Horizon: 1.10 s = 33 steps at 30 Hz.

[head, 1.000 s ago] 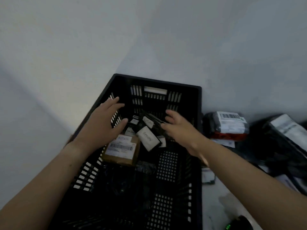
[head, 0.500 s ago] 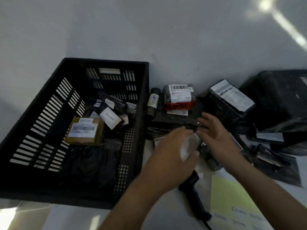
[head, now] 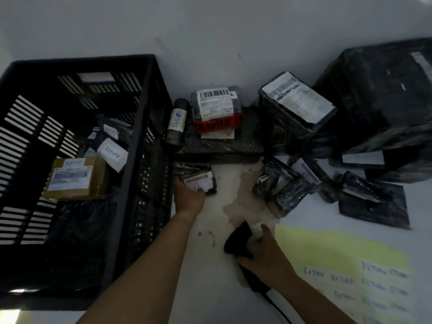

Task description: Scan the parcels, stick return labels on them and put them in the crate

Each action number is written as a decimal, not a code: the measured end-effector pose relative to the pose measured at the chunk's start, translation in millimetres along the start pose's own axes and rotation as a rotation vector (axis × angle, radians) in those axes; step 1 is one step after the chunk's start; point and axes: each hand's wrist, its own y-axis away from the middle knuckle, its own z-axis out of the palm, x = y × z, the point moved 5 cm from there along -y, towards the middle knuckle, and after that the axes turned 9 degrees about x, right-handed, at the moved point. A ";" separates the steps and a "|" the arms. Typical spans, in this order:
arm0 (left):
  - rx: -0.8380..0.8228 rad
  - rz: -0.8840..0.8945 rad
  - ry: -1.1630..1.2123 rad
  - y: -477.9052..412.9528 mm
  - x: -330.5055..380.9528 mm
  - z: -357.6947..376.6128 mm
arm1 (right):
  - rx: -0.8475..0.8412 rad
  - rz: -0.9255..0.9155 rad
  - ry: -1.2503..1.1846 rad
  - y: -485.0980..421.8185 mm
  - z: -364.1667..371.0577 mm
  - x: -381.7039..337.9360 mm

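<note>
Left hand (head: 189, 201) grips small black bag parcel with white label (head: 198, 180), on white desk (head: 210, 288), just beside big black plastic crate (head: 149, 183). Right hand (head: 264, 256) holds black scanner (head: 237, 239), near yellow label sheet (head: 327, 249).

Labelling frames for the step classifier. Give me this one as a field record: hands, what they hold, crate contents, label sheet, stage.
left hand: grips small black parcel, just outside the crate
right hand: grips scanner
crate: black, holds brown box and black parcels with RETURN labels
label sheet: yellow, handwritten RETURN labels, right of scanner
parcel pile: black, against the wall, right of crate
stage: held parcel shows no RETURN label; a scan is probably next
</note>
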 end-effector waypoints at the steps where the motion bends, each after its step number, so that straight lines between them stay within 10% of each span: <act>1: 0.011 -0.018 0.013 -4.8 -6.6 2.2 | 0.008 -0.023 0.032 -0.9 2.6 1.8; 13: -0.069 0.011 -0.027 5.9 -31.9 -3.9 | 0.020 -0.106 0.318 -3.2 10.9 4.3; 33: -0.152 -0.382 0.871 194.9 16.0 -12.9 | -0.034 -0.276 -0.766 145.1 -116.6 6.9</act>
